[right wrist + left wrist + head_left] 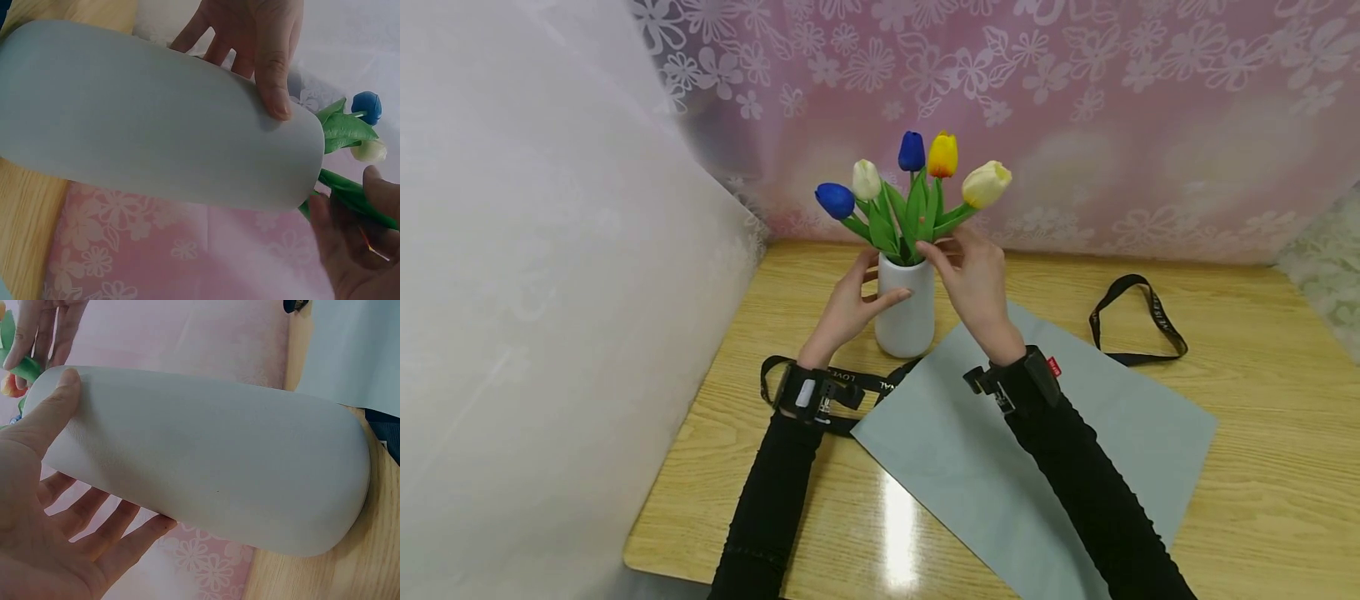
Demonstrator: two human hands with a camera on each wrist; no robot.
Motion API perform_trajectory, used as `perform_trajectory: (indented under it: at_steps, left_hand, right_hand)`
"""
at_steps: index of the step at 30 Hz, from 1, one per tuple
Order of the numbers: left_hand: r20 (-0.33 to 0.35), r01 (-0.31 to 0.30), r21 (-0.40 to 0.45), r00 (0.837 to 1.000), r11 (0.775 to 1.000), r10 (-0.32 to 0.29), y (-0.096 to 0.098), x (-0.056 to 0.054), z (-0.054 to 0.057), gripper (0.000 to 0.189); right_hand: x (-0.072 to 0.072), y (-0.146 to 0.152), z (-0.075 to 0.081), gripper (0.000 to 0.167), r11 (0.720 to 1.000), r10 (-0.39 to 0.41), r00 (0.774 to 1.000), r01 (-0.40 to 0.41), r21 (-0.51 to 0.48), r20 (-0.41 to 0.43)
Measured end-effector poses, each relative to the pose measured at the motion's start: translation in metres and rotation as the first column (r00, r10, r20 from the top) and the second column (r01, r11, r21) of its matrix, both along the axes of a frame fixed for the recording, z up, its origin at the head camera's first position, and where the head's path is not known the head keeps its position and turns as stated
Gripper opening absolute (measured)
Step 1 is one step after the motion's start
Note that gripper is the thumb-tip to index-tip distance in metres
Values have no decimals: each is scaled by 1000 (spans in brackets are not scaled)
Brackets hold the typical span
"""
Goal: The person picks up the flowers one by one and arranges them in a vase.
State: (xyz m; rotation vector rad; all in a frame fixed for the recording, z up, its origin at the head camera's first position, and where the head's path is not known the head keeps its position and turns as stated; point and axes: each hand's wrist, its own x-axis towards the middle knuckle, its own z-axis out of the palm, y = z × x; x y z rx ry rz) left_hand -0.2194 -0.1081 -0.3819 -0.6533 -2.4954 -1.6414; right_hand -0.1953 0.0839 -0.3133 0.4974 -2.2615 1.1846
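Note:
A white vase [905, 317] stands upright on the table, with several artificial tulips in blue, white, yellow and pale yellow rising from its mouth. My left hand [850, 304] holds the vase near its top, thumb across the front and fingers along the far side, as the left wrist view shows. At the rim, my right hand [973, 271] has thumb and fingers around the green stem and leaf [350, 194] of a tulip on the right side. The pale yellow tulip [987, 184] leans out above that hand. Inside the vase, the lower stems are hidden.
A flat grey-blue bag [1120, 433] lies on the wooden table [1262, 467] under my right forearm. Its black lettered straps [1157, 321] loop out at the right and beneath my left wrist. Pink floral cloth [1075, 167] hangs behind; a white sheet [535, 292] borders the left.

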Motion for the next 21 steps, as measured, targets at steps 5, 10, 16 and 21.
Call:
perform_trajectory:
  at_steps: [5,10,16,21]
  left_hand:
    - [6,-3,-5,1000,1000,3,0,0,-1,76]
    - [26,-5,-1,1000,1000,5,0,0,-1,78]
    - [28,2,11,1000,1000,-2,-1,0,-1,77]
    - [17,18,28,1000,999,-19,1,-1,-2,74]
  right_hand:
    - [2,3,-5,38,1000,-7,1000,7,-3,6]
    - [4,6,-8,36,1000,-5,1000,5,-24,15]
    - [3,8,-10,36,999,-24,999,25,-27,27]
    - [-3,7,-8,39,1000,-17,1000,17,6,-2]
